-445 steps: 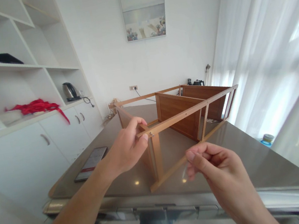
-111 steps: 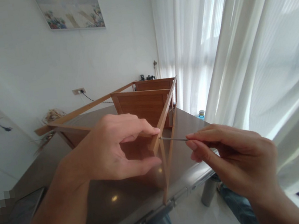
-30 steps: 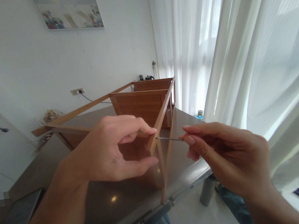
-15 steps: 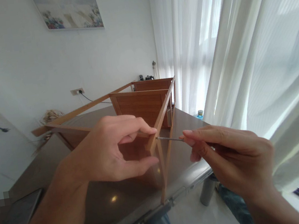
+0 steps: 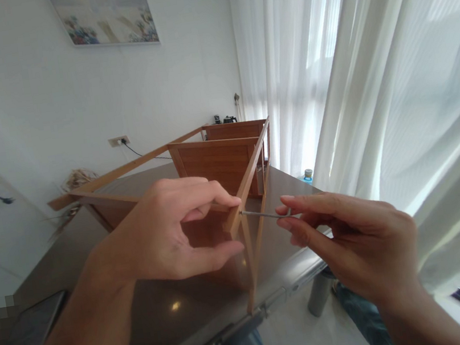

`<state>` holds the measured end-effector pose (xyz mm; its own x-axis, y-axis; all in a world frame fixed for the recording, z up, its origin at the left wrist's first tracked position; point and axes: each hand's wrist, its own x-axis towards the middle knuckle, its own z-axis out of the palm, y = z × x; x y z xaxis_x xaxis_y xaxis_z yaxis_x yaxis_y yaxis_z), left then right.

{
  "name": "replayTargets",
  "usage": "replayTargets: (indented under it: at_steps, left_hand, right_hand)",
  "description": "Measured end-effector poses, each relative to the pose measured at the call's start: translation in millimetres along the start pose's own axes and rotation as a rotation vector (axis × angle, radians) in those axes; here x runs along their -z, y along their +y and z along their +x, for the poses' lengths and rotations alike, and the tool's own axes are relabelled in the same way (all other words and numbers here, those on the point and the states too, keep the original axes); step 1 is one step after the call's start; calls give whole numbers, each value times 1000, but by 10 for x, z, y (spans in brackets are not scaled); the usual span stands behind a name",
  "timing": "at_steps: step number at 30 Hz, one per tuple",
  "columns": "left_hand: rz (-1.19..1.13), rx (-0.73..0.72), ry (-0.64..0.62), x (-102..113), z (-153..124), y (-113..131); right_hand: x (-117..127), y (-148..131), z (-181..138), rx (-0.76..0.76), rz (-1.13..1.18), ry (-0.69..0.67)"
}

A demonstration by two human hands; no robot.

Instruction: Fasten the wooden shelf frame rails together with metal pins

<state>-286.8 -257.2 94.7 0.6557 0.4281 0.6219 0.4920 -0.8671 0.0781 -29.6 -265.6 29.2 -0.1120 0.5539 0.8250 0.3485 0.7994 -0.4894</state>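
A wooden shelf frame [image 5: 216, 170] lies on the brown table, one rail end pointing toward me. My left hand [image 5: 173, 230] is curled round that rail end, its index fingertip on top and the thumb just below. Between the thumb and fingers of my right hand [image 5: 352, 235] is the bent end of a thin metal hex key [image 5: 262, 213]. The key's long arm runs left, its tip at a small screw head [image 5: 241, 213] in the side of the rail. My left palm and wrist hide part of the frame.
The brown table [image 5: 158, 327] has a metal front edge. A dark flat case lies at its left. Sheer white curtains [image 5: 356, 90] hang close on the right, with a small blue-based bottle [image 5: 308, 176] by them. A black cable [image 5: 136, 151] runs from the wall socket.
My right fingers have loosened and shifted slightly on the hex key, so its bent end now shows. The left hand and the frame have stayed put.
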Motion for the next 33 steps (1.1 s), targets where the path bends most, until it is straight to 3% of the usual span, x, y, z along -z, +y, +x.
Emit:
replayTargets:
  at_steps: [33]
  left_hand:
    - [1,2,-8,10,3,6]
  right_hand:
    - [-8,-17,23,-87,128,-35]
